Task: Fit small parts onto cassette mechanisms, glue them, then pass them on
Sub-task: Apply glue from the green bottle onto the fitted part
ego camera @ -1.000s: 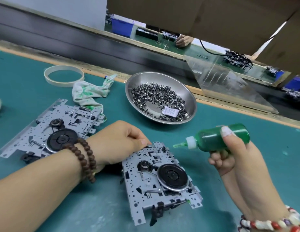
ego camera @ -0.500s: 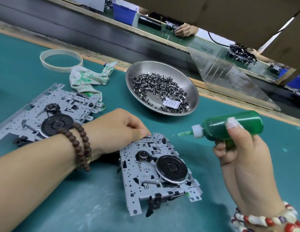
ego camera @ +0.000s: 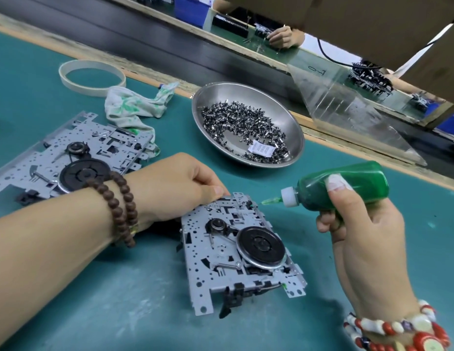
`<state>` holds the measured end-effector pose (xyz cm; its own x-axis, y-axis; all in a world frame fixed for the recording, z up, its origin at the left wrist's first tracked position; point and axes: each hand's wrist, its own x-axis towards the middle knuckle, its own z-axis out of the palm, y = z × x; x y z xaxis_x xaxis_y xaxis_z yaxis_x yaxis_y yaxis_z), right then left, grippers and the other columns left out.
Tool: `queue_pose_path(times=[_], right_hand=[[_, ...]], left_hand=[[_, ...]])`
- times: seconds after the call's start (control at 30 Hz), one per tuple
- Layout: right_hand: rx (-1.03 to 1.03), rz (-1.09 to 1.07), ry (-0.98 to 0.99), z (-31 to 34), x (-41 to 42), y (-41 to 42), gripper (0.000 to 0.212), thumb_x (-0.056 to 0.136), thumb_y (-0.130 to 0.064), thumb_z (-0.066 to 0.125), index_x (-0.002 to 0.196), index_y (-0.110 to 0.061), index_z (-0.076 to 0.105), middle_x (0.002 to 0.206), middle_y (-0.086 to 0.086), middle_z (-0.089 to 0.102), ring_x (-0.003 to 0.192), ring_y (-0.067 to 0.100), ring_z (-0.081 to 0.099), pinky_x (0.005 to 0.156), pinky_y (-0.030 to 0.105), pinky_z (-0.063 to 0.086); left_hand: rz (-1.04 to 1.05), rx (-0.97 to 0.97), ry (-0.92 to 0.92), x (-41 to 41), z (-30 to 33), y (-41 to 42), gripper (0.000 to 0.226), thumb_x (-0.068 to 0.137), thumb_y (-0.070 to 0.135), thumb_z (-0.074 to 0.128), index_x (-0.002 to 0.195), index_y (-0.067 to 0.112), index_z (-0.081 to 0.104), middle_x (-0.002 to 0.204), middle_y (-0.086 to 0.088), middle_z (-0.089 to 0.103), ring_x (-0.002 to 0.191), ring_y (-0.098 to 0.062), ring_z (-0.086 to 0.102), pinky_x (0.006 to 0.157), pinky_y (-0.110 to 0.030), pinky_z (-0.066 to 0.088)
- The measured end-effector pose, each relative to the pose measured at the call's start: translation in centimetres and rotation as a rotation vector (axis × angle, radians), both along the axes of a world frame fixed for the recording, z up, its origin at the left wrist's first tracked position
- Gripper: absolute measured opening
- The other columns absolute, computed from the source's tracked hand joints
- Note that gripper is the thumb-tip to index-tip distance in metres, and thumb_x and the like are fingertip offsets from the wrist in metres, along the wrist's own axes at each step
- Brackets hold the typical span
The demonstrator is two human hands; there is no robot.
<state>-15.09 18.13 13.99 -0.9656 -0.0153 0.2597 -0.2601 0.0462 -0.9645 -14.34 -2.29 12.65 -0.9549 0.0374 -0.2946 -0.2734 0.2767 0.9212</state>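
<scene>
Now right hand (ego camera: 357, 224) is wrapped around green glue bottle (ego camera: 345, 184), thumb on top, bottle lying sideways with nozzle tip at the near cassette mechanism's (ego camera: 236, 252) far edge. Left hand (ego camera: 175, 186), fingers curled, pinches that same far edge at its 11 o'clock corner. Second mechanism (ego camera: 69, 158) lies at 9 o'clock on teal mat (ego camera: 94, 312). Steel dish of small parts (ego camera: 246, 125) sits at 12 o'clock, stained rag (ego camera: 134, 107) beside it.

One cassette mechanism (ego camera: 236, 252) is lying nearest; a second mechanism (ego camera: 69, 158) is sitting to its left; the bowl (ego camera: 294, 127) of small parts (ego camera: 241, 127) is resting behind, right of the rag (ego camera: 134, 107).
</scene>
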Motion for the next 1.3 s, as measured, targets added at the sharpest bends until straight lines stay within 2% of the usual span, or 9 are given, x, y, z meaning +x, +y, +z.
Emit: queue_pose_path(times=[0.37,0.47,0.57,1.3], right_hand=[[0.014,-0.001,0.026,-0.31,-0.12,0.14,0.011,0.075,-0.024,0.062,0.069,-0.028,0.069,0.066,-0.007,0.064,0.048,0.005,0.047,0.046,0.016,0.041],[0.018,0.021,0.043,-0.31,-0.13,0.16,0.003,0.07,-0.031,0.068,0.07,-0.029,0.069,0.067,-0.008,0.065,0.05,0.005,0.048,0.047,0.015,0.042],[0.023,0.019,0.056,-0.38,-0.17,0.2,0.011,0.067,-0.039,0.064,0.072,-0.029,0.069,0.068,-0.009,0.064,0.05,0.005,0.049,0.048,0.015,0.042],[0.033,0.019,0.085,-0.43,-0.14,0.37,0.012,0.069,-0.037,0.063,0.072,-0.027,0.068,0.069,-0.01,0.064,0.054,0.006,0.05,0.048,0.016,0.041]], left_hand=[[0.005,-0.002,-0.005,0.07,0.08,0.06,0.018,0.088,0.013,0.06,0.076,0.013,0.073,0.071,0.0,0.073,0.073,-0.017,0.069,0.082,-0.032,0.054],[0.005,-0.005,-0.001,0.04,0.05,0.06,0.018,0.088,0.013,0.06,0.076,0.013,0.073,0.071,0.001,0.073,0.072,-0.016,0.068,0.083,-0.032,0.053],[0.004,-0.001,0.0,0.03,0.02,0.05,0.018,0.088,0.012,0.06,0.076,0.013,0.073,0.071,0.0,0.073,0.071,-0.015,0.068,0.082,-0.031,0.054],[0.005,0.001,-0.001,-0.02,-0.04,0.07,0.019,0.088,0.013,0.06,0.075,0.015,0.073,0.071,0.001,0.073,0.07,-0.014,0.068,0.082,-0.031,0.053]])
